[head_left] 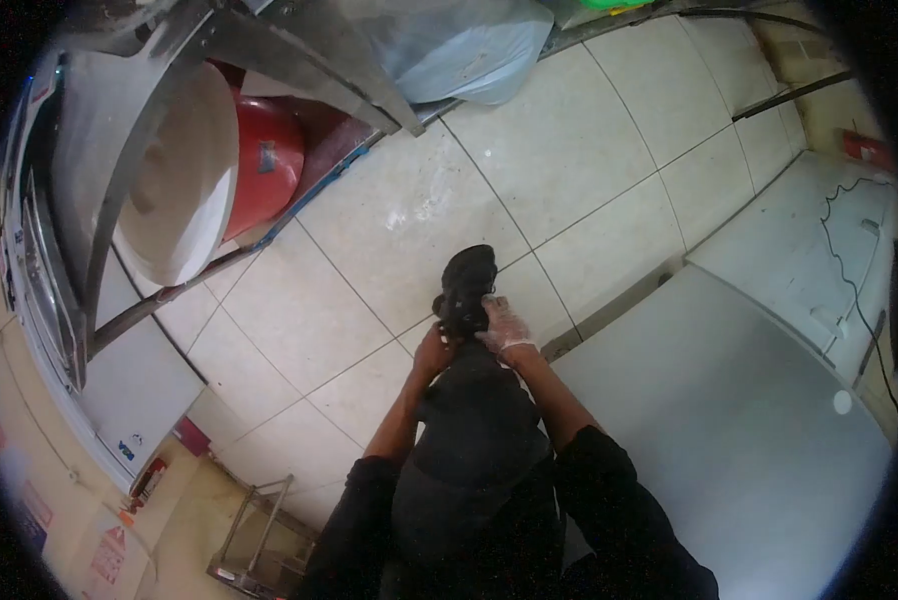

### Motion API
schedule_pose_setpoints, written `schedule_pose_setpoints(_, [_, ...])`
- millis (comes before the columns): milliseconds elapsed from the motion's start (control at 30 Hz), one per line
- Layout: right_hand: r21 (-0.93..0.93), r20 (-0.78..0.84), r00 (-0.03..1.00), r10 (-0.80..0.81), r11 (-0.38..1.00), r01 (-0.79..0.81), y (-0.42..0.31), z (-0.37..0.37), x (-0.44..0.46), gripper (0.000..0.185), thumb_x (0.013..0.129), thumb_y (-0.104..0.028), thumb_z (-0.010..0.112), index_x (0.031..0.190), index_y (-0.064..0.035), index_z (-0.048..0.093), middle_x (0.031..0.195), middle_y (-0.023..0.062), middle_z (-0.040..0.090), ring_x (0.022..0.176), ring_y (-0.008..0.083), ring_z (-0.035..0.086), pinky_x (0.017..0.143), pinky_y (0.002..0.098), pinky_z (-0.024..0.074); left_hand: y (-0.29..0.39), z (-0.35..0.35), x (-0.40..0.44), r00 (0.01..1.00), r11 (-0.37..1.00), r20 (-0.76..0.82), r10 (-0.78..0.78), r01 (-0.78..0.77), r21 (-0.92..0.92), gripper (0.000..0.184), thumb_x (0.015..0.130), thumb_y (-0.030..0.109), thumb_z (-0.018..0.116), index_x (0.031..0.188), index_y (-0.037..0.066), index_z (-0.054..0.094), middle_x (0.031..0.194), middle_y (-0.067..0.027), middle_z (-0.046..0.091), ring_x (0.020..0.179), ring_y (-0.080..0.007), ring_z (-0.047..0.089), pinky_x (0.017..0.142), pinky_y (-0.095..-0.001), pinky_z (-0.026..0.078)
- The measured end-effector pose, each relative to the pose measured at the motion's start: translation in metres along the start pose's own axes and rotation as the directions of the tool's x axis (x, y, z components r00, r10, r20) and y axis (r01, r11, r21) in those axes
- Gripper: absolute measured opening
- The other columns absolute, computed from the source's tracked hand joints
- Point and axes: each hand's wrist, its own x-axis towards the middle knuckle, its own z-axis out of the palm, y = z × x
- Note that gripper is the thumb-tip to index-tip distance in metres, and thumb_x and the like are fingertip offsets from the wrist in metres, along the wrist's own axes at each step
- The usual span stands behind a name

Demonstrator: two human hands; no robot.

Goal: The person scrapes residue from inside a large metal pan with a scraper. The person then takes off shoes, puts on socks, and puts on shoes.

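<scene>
A black shoe [468,272] is on my foot at the middle of the view, below my dark trouser leg. At the shoe's left side is my bare left hand [434,354], its fingers curled in against the ankle end. My right hand [507,326], in a thin clear plastic glove, grips the shoe from the other side. Dark material hides some of the fingertips. Laces or straps cannot be made out against the black.
Pale tiles [389,240] cover the floor. A grey-white appliance [729,430] stands close on the right, a wire trailing over its far part. To the left, a metal-legged stand holds a red tub [269,165]. A plastic bag [459,50] hangs at the top.
</scene>
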Motion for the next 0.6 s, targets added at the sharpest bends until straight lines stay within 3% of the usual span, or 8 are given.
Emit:
schedule_pose_setpoints(67, [-0.049, 0.031, 0.999, -0.033, 0.998, 0.035, 0.004, 0.016, 0.005, 0.044, 0.089, -0.021, 0.062, 0.128, -0.005, 0.05, 0.14, 0.0236, 0.043, 0.121, 0.0418, 0.051, 0.101, 0.0478, 0.0434, 0.019, -0.011, -0.003, 1.0, 1.0, 0.003, 0.006, -0.006, 0.007, 0.052, 0.086, 0.028, 0.067, 0.126, 0.003, 0.046, 0.117, -0.022, 0.065, 0.105, -0.0408, 0.064, 0.088, -0.0496, 0.049])
schedule_pose_setpoints(133, [-0.1, 0.058, 0.996, -0.071, 0.992, 0.076, 0.012, 0.032, 0.016, 0.038, 0.091, -0.02, 0.059, 0.124, -0.0037, 0.052, 0.135, 0.0237, 0.046, 0.12, 0.0415, 0.051, 0.101, 0.0481, 0.0438, 0.026, -0.012, -0.002, 0.999, 0.983, 0.016, -0.037, 0.033, 0.181, 0.049, 0.087, 0.031, 0.065, 0.124, 0.005, 0.048, 0.116, -0.0211, 0.065, 0.106, -0.0425, 0.062, 0.088, -0.0511, 0.049])
schedule_pose_setpoints(200, [-0.236, 0.069, 0.983, -0.169, 0.955, 0.18, 0.011, 0.038, 0.028, 0.031, 0.092, -0.019, 0.054, 0.117, -0.001, 0.055, 0.122, 0.0233, 0.053, 0.115, 0.0389, 0.055, 0.095, 0.047, 0.0474, 0.017, -0.01, 0.001, 0.998, 0.99, -0.013, -0.06, 0.061, 0.125, 0.049, 0.087, 0.034, 0.064, 0.123, 0.004, 0.048, 0.115, -0.0216, 0.065, 0.107, -0.0429, 0.062, 0.087, -0.0515, 0.049])
schedule_pose_setpoints(367, [-0.431, 0.139, 0.964, -0.228, 0.862, 0.266, -0.003, 0.035, 0.044, 0.025, 0.091, -0.017, 0.05, 0.105, -0.0012, 0.063, 0.112, 0.0214, 0.062, 0.102, 0.0357, 0.064, 0.084, 0.0457, 0.0532, 0.001, -0.001, 0.002, 0.993, 0.993, -0.055, -0.108, 0.105, -0.052, 0.052, 0.088, 0.039, 0.062, 0.124, 0.005, 0.047, 0.113, -0.0228, 0.065, 0.106, -0.043, 0.062, 0.086, -0.052, 0.048])
schedule_pose_setpoints(433, [-0.473, 0.115, 0.959, -0.261, 0.834, 0.284, -0.014, 0.027, 0.047, 0.025, 0.091, -0.016, 0.049, 0.1, -0.0011, 0.067, 0.108, 0.02, 0.066, 0.096, 0.0338, 0.068, 0.079, 0.0445, 0.0557, 0.001, -0.003, 0.0, 0.996, 0.994, -0.026, 0.087, -0.085, 0.07, 0.057, 0.086, 0.038, 0.065, 0.128, 0.005, 0.043, 0.117, -0.0219, 0.064, 0.107, -0.0428, 0.062, 0.086, -0.0518, 0.048])
schedule_pose_setpoints(467, [-0.483, 0.219, 0.945, -0.242, 0.815, 0.321, -0.016, 0.02, 0.047, 0.026, 0.091, -0.018, 0.049, 0.096, -0.0026, 0.069, 0.103, 0.0192, 0.069, 0.093, 0.0334, 0.069, 0.078, 0.0447, 0.0555, 0.001, -0.004, -0.001, 0.996, 0.995, -0.031, 0.079, -0.077, 0.067, 0.057, 0.086, 0.038, 0.065, 0.128, 0.005, 0.043, 0.117, -0.0219, 0.064, 0.107, -0.0428, 0.062, 0.086, -0.0518, 0.048])
schedule_pose_setpoints(533, [-0.491, 0.328, 0.918, -0.223, 0.79, 0.367, -0.013, 0.021, 0.05, 0.027, 0.09, -0.02, 0.049, 0.091, -0.0042, 0.071, 0.098, 0.0184, 0.071, 0.09, 0.033, 0.07, 0.077, 0.0448, 0.0553, 0.007, -0.008, -0.002, 0.986, 0.985, -0.025, -0.164, 0.162, -0.054, 0.062, 0.084, 0.032, 0.068, 0.131, 0.004, 0.04, 0.122, -0.0197, 0.062, 0.107, -0.0419, 0.062, 0.087, -0.0513, 0.048])
schedule_pose_setpoints(600, [-0.345, 0.306, 0.912, -0.275, 0.861, 0.375, -0.005, 0.039, 0.061, 0.03, 0.088, -0.021, 0.049, 0.091, -0.0013, 0.071, 0.096, 0.0206, 0.071, 0.089, 0.0356, 0.07, 0.078, 0.0483, 0.0553, 0.006, -0.009, -0.005, 0.983, 0.98, -0.053, -0.179, 0.173, -0.103, 0.064, 0.082, 0.031, 0.07, 0.132, 0.003, 0.039, 0.122, -0.0196, 0.062, 0.108, -0.0411, 0.062, 0.087, -0.0504, 0.048])
